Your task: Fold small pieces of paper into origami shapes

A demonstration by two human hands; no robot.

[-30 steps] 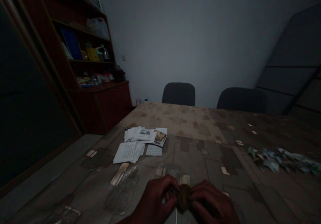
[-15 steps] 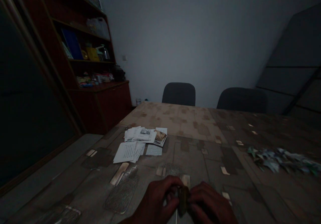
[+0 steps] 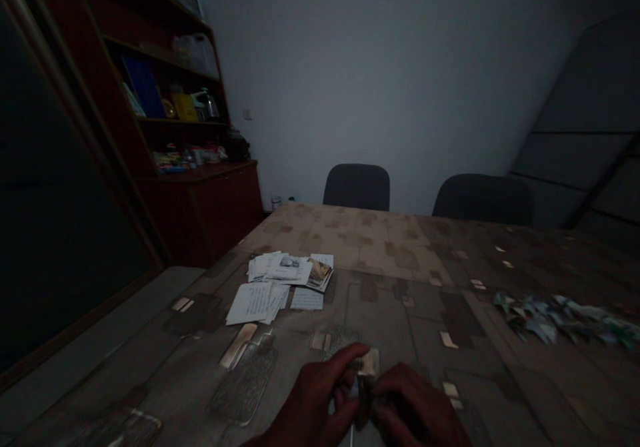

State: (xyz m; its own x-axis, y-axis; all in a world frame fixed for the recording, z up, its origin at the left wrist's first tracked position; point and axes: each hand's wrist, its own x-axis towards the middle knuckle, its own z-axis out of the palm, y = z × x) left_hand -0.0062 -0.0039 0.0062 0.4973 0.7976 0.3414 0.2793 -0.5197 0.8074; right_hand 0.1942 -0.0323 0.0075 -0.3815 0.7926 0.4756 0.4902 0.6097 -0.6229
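Observation:
Low in the head view, my left hand (image 3: 320,397) curls its thumb and forefinger round a small, dark brownish folded piece (image 3: 365,401) that looks like paper. From the other side, the bent fingers of my right hand (image 3: 417,403) pinch the same piece. It stands roughly on end between the two hands, just above the patterned tablecloth (image 3: 395,327). Dim light and the fingers hide much of its shape.
Printed cards (image 3: 250,302) lie in a loose pile at left centre. A row of crumpled-looking folded paper pieces (image 3: 545,317) rests at the right. Beyond the table stand two dark chairs (image 3: 357,185) (image 3: 483,198). A red-brown cabinet (image 3: 225,200) stands at the left.
My left forefinger has lifted slightly off the top of the folded piece, and the piece has turned a little. My right hand has shifted slightly left. The cards and paper row stay put.

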